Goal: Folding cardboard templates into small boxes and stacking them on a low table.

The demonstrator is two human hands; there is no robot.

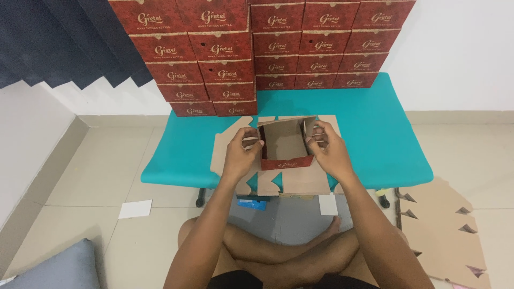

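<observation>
Stacked red boxes (257,48) behind half-folded box (286,144).

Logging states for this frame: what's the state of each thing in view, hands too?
left hand: gripping the left side flap of the box
right hand: gripping the right side flap
half-folded box: walls up, top open, resting on flat cardboard
flat cardboard blank: unfolded, on the teal table
stacked red boxes: assembled, closed, stacked in rows against the wall
floor blanks: flat, piled on the floor
</observation>
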